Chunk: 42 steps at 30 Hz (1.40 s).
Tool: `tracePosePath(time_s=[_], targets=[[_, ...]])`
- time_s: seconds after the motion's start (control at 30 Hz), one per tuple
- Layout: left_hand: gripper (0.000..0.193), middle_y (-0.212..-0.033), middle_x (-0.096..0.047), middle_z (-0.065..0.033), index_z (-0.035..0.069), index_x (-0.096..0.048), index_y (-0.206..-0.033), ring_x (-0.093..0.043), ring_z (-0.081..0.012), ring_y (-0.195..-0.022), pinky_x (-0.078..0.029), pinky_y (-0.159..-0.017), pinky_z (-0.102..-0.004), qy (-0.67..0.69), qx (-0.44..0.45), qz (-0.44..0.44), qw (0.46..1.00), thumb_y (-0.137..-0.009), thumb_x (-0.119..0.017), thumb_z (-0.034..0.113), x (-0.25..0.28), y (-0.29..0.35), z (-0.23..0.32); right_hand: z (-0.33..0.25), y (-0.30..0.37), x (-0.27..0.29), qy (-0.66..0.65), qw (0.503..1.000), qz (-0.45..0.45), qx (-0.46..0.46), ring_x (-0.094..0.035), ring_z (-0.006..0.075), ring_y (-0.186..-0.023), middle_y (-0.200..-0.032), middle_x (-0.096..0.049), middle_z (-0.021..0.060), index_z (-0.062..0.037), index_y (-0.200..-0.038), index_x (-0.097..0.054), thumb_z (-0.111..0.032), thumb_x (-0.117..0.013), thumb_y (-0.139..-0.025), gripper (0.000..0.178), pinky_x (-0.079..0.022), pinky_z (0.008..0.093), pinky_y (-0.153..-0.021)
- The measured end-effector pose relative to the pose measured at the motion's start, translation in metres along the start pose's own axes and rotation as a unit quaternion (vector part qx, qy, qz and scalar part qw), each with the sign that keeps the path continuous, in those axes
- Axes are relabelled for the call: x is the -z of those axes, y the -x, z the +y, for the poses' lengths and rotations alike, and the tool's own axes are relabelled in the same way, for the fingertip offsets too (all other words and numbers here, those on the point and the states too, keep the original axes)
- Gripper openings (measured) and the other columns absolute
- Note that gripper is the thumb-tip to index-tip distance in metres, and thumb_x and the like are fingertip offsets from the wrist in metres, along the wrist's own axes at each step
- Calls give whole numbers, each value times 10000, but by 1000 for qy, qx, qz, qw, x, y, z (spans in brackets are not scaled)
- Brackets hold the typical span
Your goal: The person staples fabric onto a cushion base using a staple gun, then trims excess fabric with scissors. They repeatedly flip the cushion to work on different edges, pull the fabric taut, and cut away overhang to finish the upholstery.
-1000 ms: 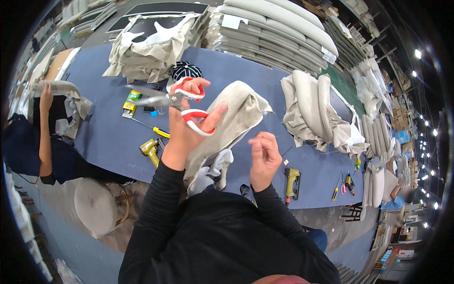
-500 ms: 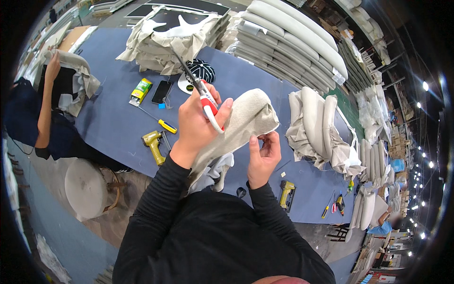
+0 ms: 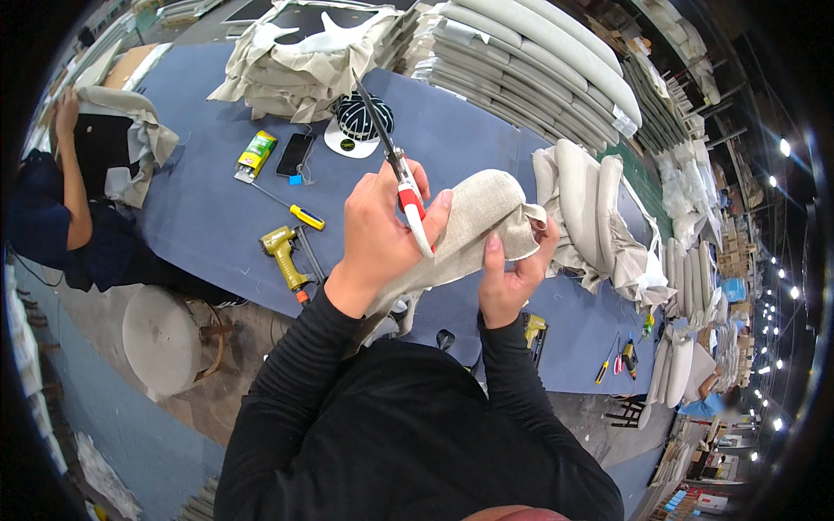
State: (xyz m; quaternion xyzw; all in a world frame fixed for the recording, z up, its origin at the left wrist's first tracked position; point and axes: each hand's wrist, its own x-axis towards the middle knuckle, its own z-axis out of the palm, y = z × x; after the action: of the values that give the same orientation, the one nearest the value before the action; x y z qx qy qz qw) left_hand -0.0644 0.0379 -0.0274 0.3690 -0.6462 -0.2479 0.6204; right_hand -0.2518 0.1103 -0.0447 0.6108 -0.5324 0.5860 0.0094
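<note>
My left hand (image 3: 382,234) is closed around a pair of scissors (image 3: 412,205) with red and white handles; the dark blades point up and away from me. Its thumb lies along a beige fabric-covered padded piece (image 3: 473,204), rounded at the far end. At that end, my right hand (image 3: 517,273) pinches a loose fold of the cover fabric (image 3: 524,233) between thumb and fingers. The piece's near end, with whitish material beneath, is partly hidden by my left forearm and body.
On the blue table (image 3: 208,208) lie a yellow staple gun (image 3: 281,252), a screwdriver (image 3: 306,217), a phone (image 3: 296,154) and a cap (image 3: 354,128). Padded pieces (image 3: 578,191) sit at right, with tall stacks behind. Another person's arm (image 3: 74,174) works at left beside a stool (image 3: 159,341).
Both hands and the padded piece have shifted right. The right fingers have lifted a corner of fabric outward from the rounded end. The scissors now stand more upright.
</note>
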Motion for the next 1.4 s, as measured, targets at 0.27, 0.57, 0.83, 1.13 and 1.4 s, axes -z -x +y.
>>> tracePosePath(time_s=[0.27, 0.57, 0.83, 1.13, 1.4], targets=[[274, -818, -695, -75, -12, -663, -1003, -670, -148, -709, -540, -672, -309, 12, 20, -35, 999, -935, -850, 177, 8, 7, 9, -2, -17, 0, -118, 991, -45, 41, -504, 328, -1501, -1628, -514, 220, 66, -1405, -669, -284, -806, -993, 558, -390, 442, -1232], [298, -740, -662, -4, 74, -661, -865, -650, -196, -647, -498, -647, -330, 289, 126, -184, 931, -867, -930, 202, 48, 54, 51, 15, -38, 5, -326, 912, -212, -129, -499, 241, -1479, -1632, -508, 132, 45, -1579, -522, -319, -778, -1030, 707, -366, 391, -1250], [229, -729, -643, -97, 70, -647, -1131, -684, -297, -670, -517, -681, -420, 166, 298, -539, 770, -1029, -764, 237, 62, 120, 58, 10, -47, -4, -373, 880, -226, -189, -500, 226, -1490, -1605, -535, 108, 10, -1670, -407, -397, -785, -1014, 859, -343, 384, -1269], [470, -900, -714, -182, 40, -563, -1387, -735, -417, -890, -554, -828, -502, 32, 197, -445, 873, -1030, -713, 308, 45, 117, 38, 9, -49, -4, -389, 862, -238, -221, -500, 230, -1500, -1601, -541, 109, 5, -1678, -392, -390, -792, -996, 884, -347, 383, -1272], [519, -1010, -740, -182, 28, -563, -1420, -737, -424, -989, -558, -878, -507, 60, 187, -437, 878, -1023, -725, 321, 32, 118, 28, 15, -45, -1, -401, 862, -243, -195, -480, 240, -1529, -1663, -477, 118, 27, -1673, -392, -359, -794, -990, 882, -340, 396, -1285]])
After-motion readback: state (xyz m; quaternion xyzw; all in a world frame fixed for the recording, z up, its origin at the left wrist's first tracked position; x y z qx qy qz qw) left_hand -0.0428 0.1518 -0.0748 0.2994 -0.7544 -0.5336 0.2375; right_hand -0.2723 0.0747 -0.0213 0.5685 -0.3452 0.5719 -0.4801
